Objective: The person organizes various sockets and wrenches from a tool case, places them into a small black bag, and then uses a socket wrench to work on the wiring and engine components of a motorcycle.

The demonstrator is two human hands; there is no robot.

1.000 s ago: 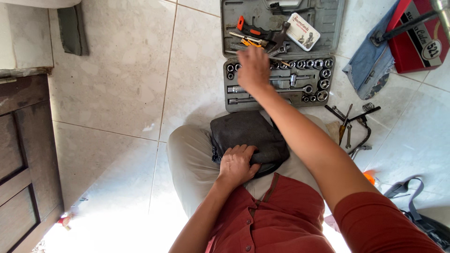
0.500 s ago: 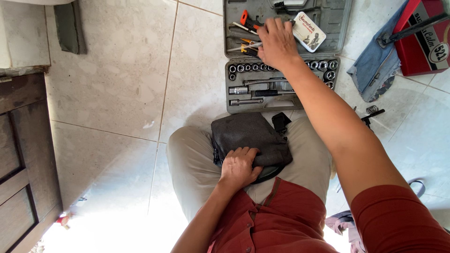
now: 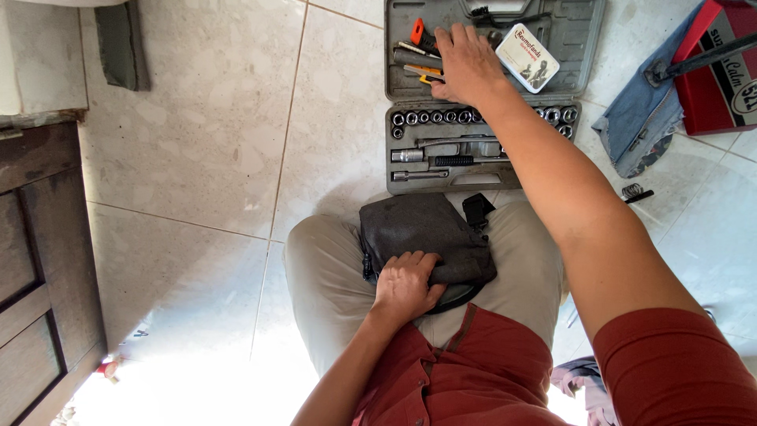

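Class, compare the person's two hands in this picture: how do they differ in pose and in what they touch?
The right hand is stretched far forward into the open grey tool case on the floor; the left hand stays close, arm bent. The right hand lies over loose tools; the left hand rests on a dark pouch on the lap. Both are bare, palms down.

Our right arm stretches far forward from the red sleeve at the lower right, elbow nearly straight, forearm bare. Our right hand lies palm down at the end of it, fingers together and reaching ahead, thumb tucked to the side; we cannot tell whether the fingertips pinch anything. Our left arm stays close to the body, bent and coming up from the bottom edge. Our left hand rests palm down on our lap, fingers loosely curled and slightly spread, knuckles raised, the wrist straight and relaxed.
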